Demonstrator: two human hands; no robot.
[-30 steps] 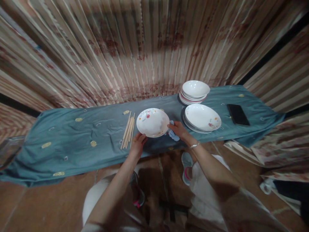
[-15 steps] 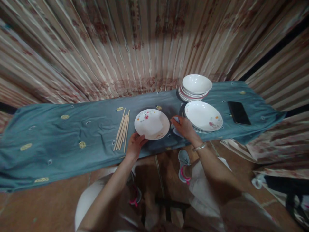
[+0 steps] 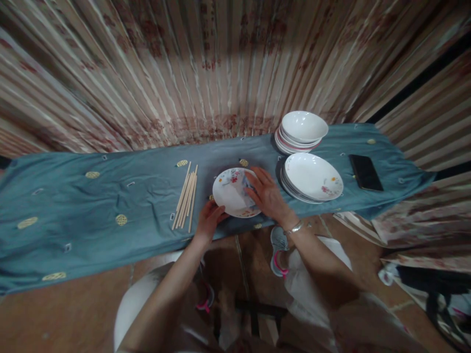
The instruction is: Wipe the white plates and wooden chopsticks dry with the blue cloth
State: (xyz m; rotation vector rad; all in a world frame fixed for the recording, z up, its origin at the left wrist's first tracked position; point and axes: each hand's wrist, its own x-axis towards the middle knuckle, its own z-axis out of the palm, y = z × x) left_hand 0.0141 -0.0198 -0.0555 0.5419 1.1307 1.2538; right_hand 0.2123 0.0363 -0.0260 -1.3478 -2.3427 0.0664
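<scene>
A white plate [image 3: 228,193] with a floral rim is in front of me on the table. My left hand [image 3: 209,218] grips its near-left edge, thumb on the rim and the other fingers partly hidden. Over the plate's right side lies my right hand [image 3: 269,196], pressing a crumpled pale cloth [image 3: 248,182] against the surface. Most of that cloth is hidden under the fingers. Just left of the plate, several light wooden chopsticks [image 3: 186,197] lie in a loose bundle.
To the right stands a stack of floral plates [image 3: 312,176], with a stack of white bowls [image 3: 304,127] behind it. A black phone-like slab [image 3: 366,172] lies farther right. The table has a blue-green cloth [image 3: 147,196]; a pleated curtain [image 3: 176,73] hangs behind.
My right hand has moved left with the cloth, from beside the plate onto it. The plate has shifted slightly right and tilted a little, with my left hand still at its edge.
</scene>
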